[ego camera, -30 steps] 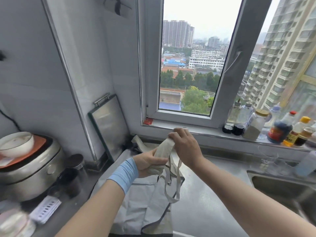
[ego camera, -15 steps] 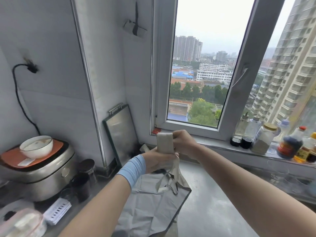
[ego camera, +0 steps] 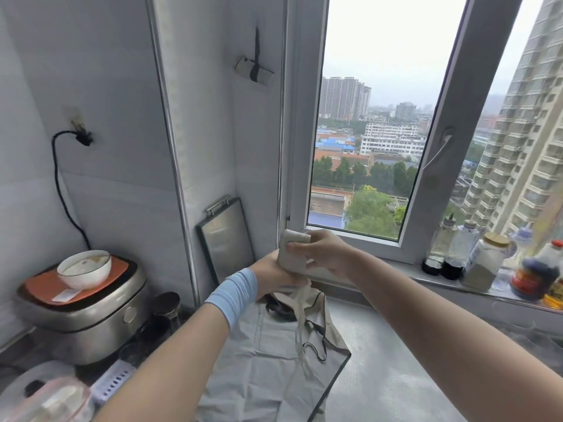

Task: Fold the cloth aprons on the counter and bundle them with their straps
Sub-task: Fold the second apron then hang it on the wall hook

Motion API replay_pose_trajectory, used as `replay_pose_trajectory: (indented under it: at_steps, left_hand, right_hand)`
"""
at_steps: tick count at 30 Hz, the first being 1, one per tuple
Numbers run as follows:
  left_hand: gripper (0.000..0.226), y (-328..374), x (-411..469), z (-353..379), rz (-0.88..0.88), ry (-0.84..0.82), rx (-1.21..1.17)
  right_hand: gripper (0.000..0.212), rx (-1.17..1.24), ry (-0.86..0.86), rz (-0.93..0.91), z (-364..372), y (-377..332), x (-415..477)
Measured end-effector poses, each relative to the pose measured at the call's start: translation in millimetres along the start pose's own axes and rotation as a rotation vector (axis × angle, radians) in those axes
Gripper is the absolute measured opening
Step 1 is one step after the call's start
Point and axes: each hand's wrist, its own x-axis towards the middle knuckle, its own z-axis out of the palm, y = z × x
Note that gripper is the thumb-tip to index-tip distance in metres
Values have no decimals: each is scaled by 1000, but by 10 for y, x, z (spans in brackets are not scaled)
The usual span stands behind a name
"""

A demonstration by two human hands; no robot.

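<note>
A folded beige apron bundle (ego camera: 292, 252) is held upright in the air in front of the window sill. My left hand (ego camera: 271, 280), with a light blue wristband, grips its lower part. My right hand (ego camera: 327, 254) holds its upper part, thumb across the front. Beige straps (ego camera: 304, 306) hang down from the bundle. Under my hands a grey apron with dark trim (ego camera: 268, 360) lies spread flat on the steel counter (ego camera: 380, 360), with a strap loop on top of it.
A rice cooker (ego camera: 82, 309) with a white bowl (ego camera: 84, 268) on it stands at the left. A metal board (ego camera: 227, 236) leans on the wall. Bottles and jars (ego camera: 487, 260) line the window sill at the right. Dark cups (ego camera: 166, 306) stand beside the cooker.
Both hands have lifted the bundle higher and turned it upright. The view has tilted upward, so the sink at the right has left the frame.
</note>
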Motion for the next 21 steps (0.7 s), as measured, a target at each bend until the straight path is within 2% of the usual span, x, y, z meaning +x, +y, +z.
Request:
replay_pose_trajectory:
  at_steps: [2,5,7,9,11,13,15,18,19,21]
  left_hand:
    - [59,49,6,-26,27,20,12]
    - [66,-12,21,-107,17,85,-211]
    - [53,0,-3,-153,29,87,-260]
    - [34,48,-3,-208,39,94,-220]
    - [38,125,-6,-271,40,159,-247]
    - [46,162,9,-351,9,227,-343]
    - [44,199,9,-402,-20,267,-448]
    - [36,244,11,-457,-36,290,-630]
    - [34,251,1,-470,-39,284,-680]
    - [29,258,-17,-496,-50,270,-731]
  right_hand:
    - [20,32,28,-6,-24,-6,22]
    - [20,142,26,-23,-45,-39,-10]
    - [31,199,5,-36,-35,-61,-40]
    - [43,304,-72,-29,-22,-48,-67]
    - [55,356,-195,0,-12,-9,-100]
    - [66,234,-234,39,8,29,-122]
    - [56,115,-180,57,59,27,-138]
    - [18,104,-97,45,105,11,-142]
    - [13,103,-85,46,97,4,-148]
    - [19,106,-85,59,72,5,-149]
